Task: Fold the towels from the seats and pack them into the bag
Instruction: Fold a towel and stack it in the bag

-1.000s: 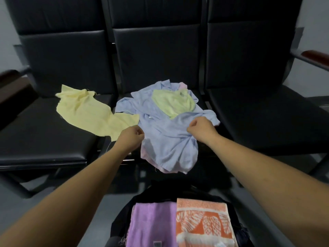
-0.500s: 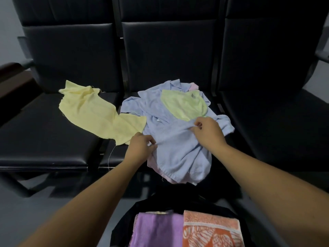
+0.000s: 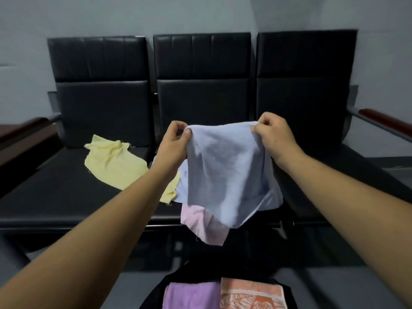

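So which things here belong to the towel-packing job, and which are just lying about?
Job: blue towel, pinched by left hand and right hand; yellow towel on the seats; pink towel showing below the blue one; bag holding purple towel and orange towel.
Just there: wooden armrests; wall.

Single head-worn wide-angle view, facing forward and slightly down at a row of seats [image 3: 202,101] close ahead. The forearms [image 3: 111,230] enter from the lower corners; the bag [image 3: 153,296] sits at the bottom edge.
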Tool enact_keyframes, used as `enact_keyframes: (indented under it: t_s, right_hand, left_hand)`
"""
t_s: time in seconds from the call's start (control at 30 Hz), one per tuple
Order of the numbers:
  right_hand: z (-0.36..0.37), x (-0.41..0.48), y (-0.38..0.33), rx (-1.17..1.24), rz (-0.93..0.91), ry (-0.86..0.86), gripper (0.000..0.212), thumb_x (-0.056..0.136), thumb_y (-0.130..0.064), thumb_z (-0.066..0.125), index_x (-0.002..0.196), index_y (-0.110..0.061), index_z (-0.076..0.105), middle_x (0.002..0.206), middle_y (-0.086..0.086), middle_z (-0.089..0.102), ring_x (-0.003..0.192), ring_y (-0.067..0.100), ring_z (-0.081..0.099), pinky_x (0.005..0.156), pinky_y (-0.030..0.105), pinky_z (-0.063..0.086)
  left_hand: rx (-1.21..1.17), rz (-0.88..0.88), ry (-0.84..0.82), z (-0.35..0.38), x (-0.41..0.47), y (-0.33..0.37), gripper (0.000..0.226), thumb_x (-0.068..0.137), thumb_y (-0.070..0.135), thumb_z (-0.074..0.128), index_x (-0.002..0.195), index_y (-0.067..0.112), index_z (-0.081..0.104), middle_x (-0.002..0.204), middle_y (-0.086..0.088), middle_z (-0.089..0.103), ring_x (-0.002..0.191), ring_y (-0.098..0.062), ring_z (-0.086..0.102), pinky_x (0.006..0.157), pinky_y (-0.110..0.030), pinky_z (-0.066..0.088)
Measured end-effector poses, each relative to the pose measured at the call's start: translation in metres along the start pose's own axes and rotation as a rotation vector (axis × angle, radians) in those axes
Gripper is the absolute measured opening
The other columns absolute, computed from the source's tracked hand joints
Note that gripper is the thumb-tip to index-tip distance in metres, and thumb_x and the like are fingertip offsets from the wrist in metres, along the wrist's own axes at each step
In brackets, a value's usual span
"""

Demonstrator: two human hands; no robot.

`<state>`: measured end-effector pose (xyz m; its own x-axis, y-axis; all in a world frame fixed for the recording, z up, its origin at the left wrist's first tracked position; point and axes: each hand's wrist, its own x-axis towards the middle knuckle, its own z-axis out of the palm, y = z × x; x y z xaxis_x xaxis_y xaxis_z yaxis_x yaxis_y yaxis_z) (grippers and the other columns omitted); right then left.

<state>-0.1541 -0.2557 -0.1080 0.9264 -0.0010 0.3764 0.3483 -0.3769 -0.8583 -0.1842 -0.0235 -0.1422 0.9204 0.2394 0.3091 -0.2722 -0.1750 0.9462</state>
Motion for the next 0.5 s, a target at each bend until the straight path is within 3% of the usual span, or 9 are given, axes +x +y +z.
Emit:
enact_keyframes:
  t_s: [0.1, 0.23, 0.37, 0.43, 0.5]
  right_hand:
    - [-0.024, -0.012, -0.027, 0.013, -0.013, -0.074, 0.019, 0.084, -0.005, 0.06, 0.07, -0.011, 0.049, 0.064, 0.001, 0.041, 0.065, 0.015, 0.04, 0.061, 0.03, 0.034]
    - [-0.051, -0.026, -0.081, 0.28, -0.019, -0.162, 0.029, 0.078, -0.011, 0.066, 0.06, -0.017, 0.045, 0.057, -0.001, 0.039, 0.056, 0.012, 0.038, 0.052, 0.026, 0.031]
    - [-0.074, -0.034, -0.131, 0.478, -0.024, -0.229, 0.035, 0.088, -0.004, 0.059, 0.06, -0.017, 0.042, 0.057, 0.001, 0.038, 0.054, 0.013, 0.039, 0.05, 0.025, 0.032]
    - [-0.082, -0.041, -0.144, 0.427, -0.036, -0.293, 0.032, 0.088, -0.006, 0.063, 0.062, -0.016, 0.047, 0.06, 0.003, 0.044, 0.059, 0.017, 0.044, 0.056, 0.03, 0.037]
    - [-0.086, -0.048, -0.147, 0.335, -0.022, -0.361, 0.014, 0.086, -0.014, 0.073, 0.077, -0.01, 0.062, 0.076, 0.011, 0.062, 0.076, 0.028, 0.059, 0.071, 0.045, 0.051]
  left_hand:
    - [-0.008, 0.048, 0.001, -0.001, -0.008, 0.046, 0.011, 0.104, 0.029, 0.052, 0.103, 0.02, 0.058, 0.092, -0.001, 0.06, 0.083, -0.017, 0.054, 0.068, -0.034, 0.047]
    - [-0.077, 0.098, -0.016, 0.0, -0.02, 0.105, 0.013, 0.103, 0.029, 0.056, 0.108, 0.02, 0.063, 0.086, 0.004, 0.069, 0.082, -0.014, 0.063, 0.074, -0.033, 0.054]
    - [-0.057, 0.152, -0.06, -0.003, -0.03, 0.158, 0.019, 0.1, 0.034, 0.06, 0.108, 0.017, 0.064, 0.089, 0.002, 0.07, 0.084, -0.012, 0.067, 0.076, -0.031, 0.056]
    - [-0.001, 0.172, -0.102, -0.007, -0.036, 0.18, 0.017, 0.099, 0.033, 0.062, 0.098, 0.016, 0.065, 0.081, 0.003, 0.068, 0.076, -0.011, 0.064, 0.07, -0.031, 0.053]
    - [0.025, 0.22, -0.173, -0.009, -0.046, 0.2, 0.014, 0.098, 0.026, 0.065, 0.089, 0.015, 0.064, 0.074, 0.003, 0.065, 0.07, -0.01, 0.059, 0.067, -0.028, 0.05]
